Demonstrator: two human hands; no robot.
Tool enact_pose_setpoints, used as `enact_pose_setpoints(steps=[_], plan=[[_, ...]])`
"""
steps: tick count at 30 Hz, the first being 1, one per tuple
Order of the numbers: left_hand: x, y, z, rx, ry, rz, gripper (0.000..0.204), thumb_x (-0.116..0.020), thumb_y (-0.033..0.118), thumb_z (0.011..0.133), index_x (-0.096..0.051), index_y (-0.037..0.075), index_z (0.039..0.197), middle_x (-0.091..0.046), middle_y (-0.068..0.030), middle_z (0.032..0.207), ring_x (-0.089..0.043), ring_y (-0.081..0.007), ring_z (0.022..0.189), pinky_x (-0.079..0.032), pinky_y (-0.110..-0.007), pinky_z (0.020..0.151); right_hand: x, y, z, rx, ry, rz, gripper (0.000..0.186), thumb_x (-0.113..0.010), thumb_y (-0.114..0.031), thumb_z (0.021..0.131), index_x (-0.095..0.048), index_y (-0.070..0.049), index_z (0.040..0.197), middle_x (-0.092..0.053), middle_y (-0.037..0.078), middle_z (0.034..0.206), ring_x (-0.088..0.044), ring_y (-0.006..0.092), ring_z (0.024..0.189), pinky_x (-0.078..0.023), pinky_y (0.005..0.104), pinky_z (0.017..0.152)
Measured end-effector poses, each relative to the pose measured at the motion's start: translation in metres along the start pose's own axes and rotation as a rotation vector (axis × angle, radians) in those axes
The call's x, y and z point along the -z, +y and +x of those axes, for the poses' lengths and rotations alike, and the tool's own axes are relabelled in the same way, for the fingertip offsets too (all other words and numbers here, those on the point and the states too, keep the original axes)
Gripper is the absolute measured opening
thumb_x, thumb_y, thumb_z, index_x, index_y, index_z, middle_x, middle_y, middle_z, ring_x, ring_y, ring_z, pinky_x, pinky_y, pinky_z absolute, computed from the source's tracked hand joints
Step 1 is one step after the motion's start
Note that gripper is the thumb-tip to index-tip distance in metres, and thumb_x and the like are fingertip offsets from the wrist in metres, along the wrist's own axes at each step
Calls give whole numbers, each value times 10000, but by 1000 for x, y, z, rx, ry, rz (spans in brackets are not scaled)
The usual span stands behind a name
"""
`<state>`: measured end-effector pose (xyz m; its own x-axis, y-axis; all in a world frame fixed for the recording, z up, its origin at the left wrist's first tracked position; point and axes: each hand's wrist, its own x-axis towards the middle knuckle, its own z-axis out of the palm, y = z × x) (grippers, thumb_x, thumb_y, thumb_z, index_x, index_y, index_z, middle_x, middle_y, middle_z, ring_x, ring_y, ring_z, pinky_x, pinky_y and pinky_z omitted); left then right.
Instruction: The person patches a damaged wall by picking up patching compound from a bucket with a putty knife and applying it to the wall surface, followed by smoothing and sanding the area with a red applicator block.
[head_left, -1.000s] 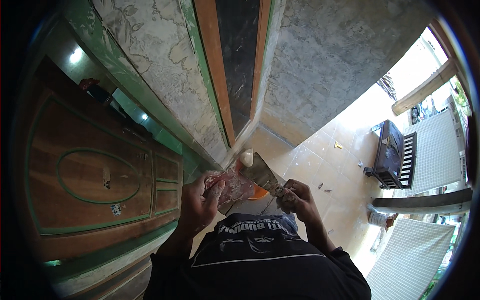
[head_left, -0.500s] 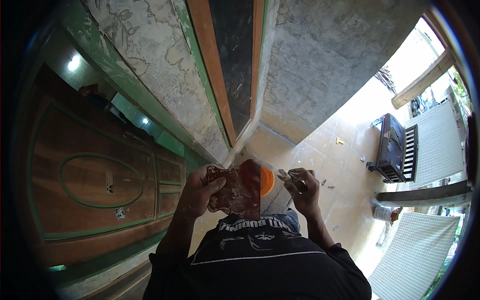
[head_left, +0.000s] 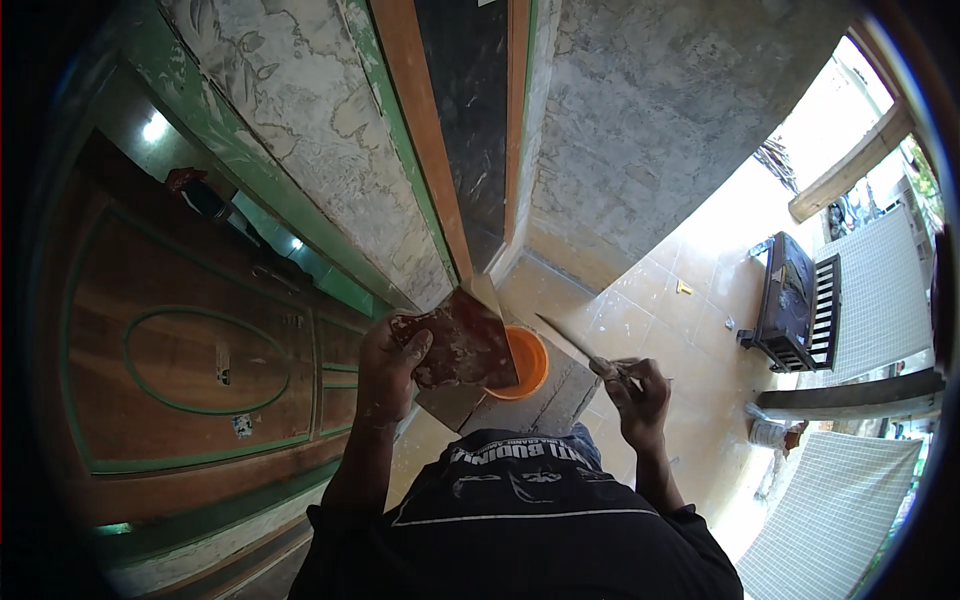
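My left hand (head_left: 388, 368) is closed on the edge of a flat reddish-brown plaster board (head_left: 462, 340), its thumb lying on the smeared face. Beneath the board's right side an orange bucket (head_left: 537, 372) is partly covered. It rests on a grey, stained plank surface (head_left: 560, 398) in front of my body. To the right of the bucket, my right hand (head_left: 641, 395) grips a putty knife (head_left: 568, 339) by its plaster-caked handle. The thin blade shows nearly edge-on and points up and left, apart from the board.
A wooden door (head_left: 200, 370) with green trim is on the left. Ahead, a patchy grey plastered wall (head_left: 640, 130) meets a wood-framed dark panel (head_left: 462, 120). A dark slatted bench (head_left: 795, 300) and hanging checked cloths (head_left: 835, 510) are on the right, over a tiled floor (head_left: 650, 300).
My right hand with the putty knife has moved right and slightly down, away from the board. The board has shifted left and tilted, showing more of the orange bucket.
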<state>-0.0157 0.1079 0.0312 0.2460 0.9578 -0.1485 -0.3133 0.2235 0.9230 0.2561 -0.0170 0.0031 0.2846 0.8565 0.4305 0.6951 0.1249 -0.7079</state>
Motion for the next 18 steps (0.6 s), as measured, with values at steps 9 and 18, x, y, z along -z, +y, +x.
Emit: enact_pose_setpoints(steps=[9, 18], plan=[[-35, 8, -21, -453, -98, 432, 176, -552, -8, 846, -612, -66, 1001, -649, -153, 989, -646, -192, 868, -515, -279, 771, 3, -5, 12, -497, -411, 1048, 300, -581, -266, 884, -493, 17, 835, -592, 112, 659, -488, 91, 489, -366, 219, 433], [-49, 39, -8, -1022, -272, 1048, 313, -609, -49, 726, -654, 34, 1025, -628, -171, 1063, -636, -305, 944, -535, -349, 785, -6, 10, 28, -365, -358, 1067, 312, -591, -276, 875, -510, 4, 766, -549, 77, 662, -485, 93, 481, -355, 220, 419]])
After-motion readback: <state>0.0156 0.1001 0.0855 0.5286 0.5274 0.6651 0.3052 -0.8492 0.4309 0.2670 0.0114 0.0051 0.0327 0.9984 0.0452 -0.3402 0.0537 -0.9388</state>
